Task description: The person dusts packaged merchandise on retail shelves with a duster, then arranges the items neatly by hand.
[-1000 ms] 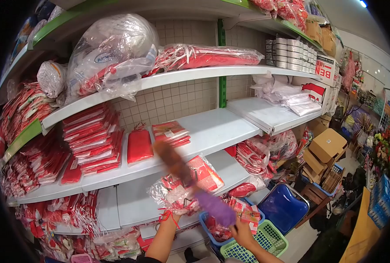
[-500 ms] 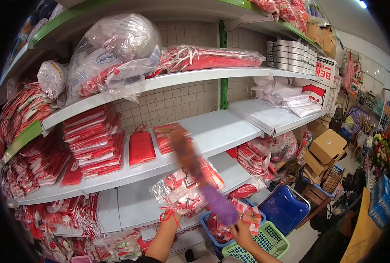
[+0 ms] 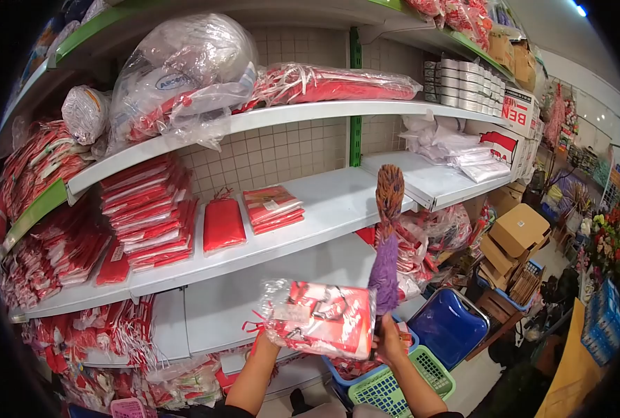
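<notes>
In front of me is a clear-wrapped packet (image 3: 331,317) of red and white cloth with black print, red ties hanging at its left end. My left hand (image 3: 269,343) is closed on it from below, the fingers mostly hidden behind the packet. A duster (image 3: 386,272) with purple and brown bristles stands nearly upright in my right hand (image 3: 392,341), which is wrapped round its handle right at the packet's right edge. On the shelf (image 3: 338,195) beyond lie a small red-and-white stack (image 3: 273,209), a plain red packet (image 3: 223,224) and a tall pile of red-and-white packets (image 3: 149,216).
A lower shelf (image 3: 216,306) runs behind the packet. Below to the right are a blue basket (image 3: 342,380) with red packets, a green basket (image 3: 432,373) and a blue folding chair (image 3: 453,327). Cardboard boxes (image 3: 522,230) are stacked farther right. A large bagged bundle (image 3: 191,76) sits above.
The duster has swung from over the shelf, leaning left, to upright on the right. The packet has moved a little right and down, and my right hand has come up beside it.
</notes>
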The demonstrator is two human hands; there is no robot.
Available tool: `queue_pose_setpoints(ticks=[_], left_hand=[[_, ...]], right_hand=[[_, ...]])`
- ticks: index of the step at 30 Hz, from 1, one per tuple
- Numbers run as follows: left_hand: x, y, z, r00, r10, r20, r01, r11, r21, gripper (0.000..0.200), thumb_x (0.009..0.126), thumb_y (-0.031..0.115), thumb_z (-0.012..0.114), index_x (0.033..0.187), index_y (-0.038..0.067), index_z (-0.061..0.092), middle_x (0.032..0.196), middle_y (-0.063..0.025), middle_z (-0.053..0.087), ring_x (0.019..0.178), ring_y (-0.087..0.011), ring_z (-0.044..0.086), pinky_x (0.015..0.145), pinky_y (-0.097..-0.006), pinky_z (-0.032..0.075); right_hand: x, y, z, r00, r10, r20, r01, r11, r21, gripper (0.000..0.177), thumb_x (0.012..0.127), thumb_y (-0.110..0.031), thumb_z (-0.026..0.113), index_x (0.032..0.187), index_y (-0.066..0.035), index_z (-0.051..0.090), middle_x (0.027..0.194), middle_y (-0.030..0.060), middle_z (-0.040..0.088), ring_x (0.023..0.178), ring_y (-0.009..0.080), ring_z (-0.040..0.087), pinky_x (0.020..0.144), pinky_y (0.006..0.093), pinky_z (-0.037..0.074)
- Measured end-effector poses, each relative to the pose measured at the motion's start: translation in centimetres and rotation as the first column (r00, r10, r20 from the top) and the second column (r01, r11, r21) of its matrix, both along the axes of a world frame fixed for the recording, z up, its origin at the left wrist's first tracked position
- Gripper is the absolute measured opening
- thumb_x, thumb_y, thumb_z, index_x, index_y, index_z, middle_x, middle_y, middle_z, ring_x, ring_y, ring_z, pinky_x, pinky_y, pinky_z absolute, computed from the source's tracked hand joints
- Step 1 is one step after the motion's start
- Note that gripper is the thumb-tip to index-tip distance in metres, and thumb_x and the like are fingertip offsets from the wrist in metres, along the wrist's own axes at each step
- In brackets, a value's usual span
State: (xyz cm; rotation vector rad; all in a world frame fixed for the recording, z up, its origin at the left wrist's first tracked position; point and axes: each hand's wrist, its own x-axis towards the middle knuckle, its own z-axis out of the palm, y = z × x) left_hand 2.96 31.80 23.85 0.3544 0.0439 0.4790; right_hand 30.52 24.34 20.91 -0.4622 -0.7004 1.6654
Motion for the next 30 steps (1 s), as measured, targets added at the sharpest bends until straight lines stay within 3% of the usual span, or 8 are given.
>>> queue_pose_setpoints(ticks=[1, 3, 7, 13, 18, 21, 24, 30], left_hand=[[0.2, -0.2, 0.0, 0.999, -0.042, -0.005, 0.042, 0.999, -0.010, 0.084, 0.077, 0.075, 0.036, 0.126, 0.008, 0.048, 0.126, -0.0120, 0.052, 0.113, -0.0328, 0.049, 0.094, -0.0535, 0.039], [0.8, -0.4, 0.0, 0.995, -0.099, 0.010, 0.099, 0.995, -0.029, 0.085, 0.077, 0.075, 0.036, 0.127, 0.008, 0.047, 0.127, -0.0121, 0.051, 0.114, -0.0330, 0.049, 0.095, -0.0538, 0.039], [1.4, -1.6, 0.7, 0.966, -0.082, 0.247, 0.096, 0.994, -0.046, 0.096, 0.075, 0.080, 0.028, 0.137, 0.006, 0.033, 0.142, -0.0168, 0.033, 0.126, -0.0390, 0.036, 0.099, -0.0602, 0.031], [5.2, -3.9, 1.7, 0.893, 0.431, -0.129, -0.445, 0.889, -0.107, 0.093, 0.078, 0.073, 0.035, 0.139, 0.003, 0.022, 0.136, -0.0258, 0.032, 0.130, -0.0390, 0.029, 0.107, -0.0561, 0.020], [8.9, -5.1, 3.5, 0.796, 0.554, -0.244, -0.564, 0.825, 0.033, 0.090, 0.078, 0.068, 0.045, 0.137, 0.003, 0.026, 0.129, -0.0191, 0.041, 0.121, -0.0330, 0.041, 0.101, -0.0502, 0.031], [9.0, -3.5, 2.7, 0.783, 0.578, -0.228, -0.554, 0.816, 0.166, 0.079, 0.082, 0.065, 0.043, 0.134, 0.006, 0.034, 0.123, -0.0136, 0.049, 0.112, -0.0284, 0.049, 0.093, -0.0404, 0.041], [7.7, -2.9, 1.9, 0.694, 0.690, -0.205, -0.647, 0.723, 0.244, 0.077, 0.083, 0.064, 0.042, 0.133, 0.005, 0.035, 0.122, -0.0132, 0.050, 0.110, -0.0282, 0.051, 0.092, -0.0388, 0.043], [5.2, -0.9, 3.1, 0.741, 0.671, -0.016, -0.655, 0.728, 0.202, 0.077, 0.083, 0.064, 0.043, 0.133, 0.006, 0.034, 0.123, -0.0134, 0.050, 0.110, -0.0284, 0.051, 0.092, -0.0389, 0.043]], right_hand=[[-2.5, -1.0, 2.3, 0.976, -0.218, 0.024, 0.220, 0.963, -0.154, 0.034, 0.090, -0.026, 0.057, 0.118, -0.009, 0.046, 0.101, 0.0066, 0.060, 0.080, 0.0168, 0.062, 0.065, 0.0288, 0.053], [-2.7, -1.7, 4.3, 0.986, -0.089, 0.143, 0.095, 0.995, -0.031, 0.040, 0.085, -0.015, 0.062, 0.120, -0.004, 0.045, 0.112, 0.0116, 0.058, 0.095, 0.0210, 0.061, 0.083, 0.0333, 0.052], [-2.6, -1.7, 4.6, 0.943, -0.214, 0.254, 0.234, 0.971, -0.052, 0.043, 0.083, -0.006, 0.063, 0.120, 0.000, 0.042, 0.114, 0.0126, 0.056, 0.098, 0.0197, 0.059, 0.084, 0.0332, 0.050], [-1.5, -0.2, 3.9, 0.789, -0.510, 0.341, 0.436, 0.857, 0.273, 0.048, 0.085, -0.008, 0.061, 0.126, 0.002, 0.036, 0.118, 0.0122, 0.052, 0.106, 0.0198, 0.052, 0.092, 0.0313, 0.041], [-3.8, -0.9, 7.0, 0.470, -0.713, 0.520, 0.211, 0.663, 0.718, 0.059, 0.081, -0.018, 0.069, 0.128, -0.004, 0.036, 0.108, 0.0099, 0.055, 0.094, 0.0139, 0.054, 0.073, 0.0265, 0.047], [-6.0, -3.6, 6.8, 0.616, -0.384, 0.688, 0.086, 0.901, 0.426, 0.059, 0.079, -0.024, 0.070, 0.125, -0.002, 0.041, 0.105, 0.0106, 0.056, 0.092, 0.0193, 0.055, 0.076, 0.0325, 0.046], [-6.0, -5.2, 7.0, 0.359, -0.280, 0.891, -0.172, 0.918, 0.357, 0.051, 0.083, -0.022, 0.064, 0.125, -0.002, 0.042, 0.094, 0.0153, 0.058, 0.078, 0.0220, 0.058, 0.066, 0.0341, 0.047], [-3.1, -6.4, 2.0, 0.256, -0.473, 0.843, 0.036, 0.876, 0.481, 0.022, 0.085, -0.012, 0.055, 0.103, 0.002, 0.051, 0.078, 0.0213, 0.058, 0.069, 0.0352, 0.060, 0.060, 0.0404, 0.045]])
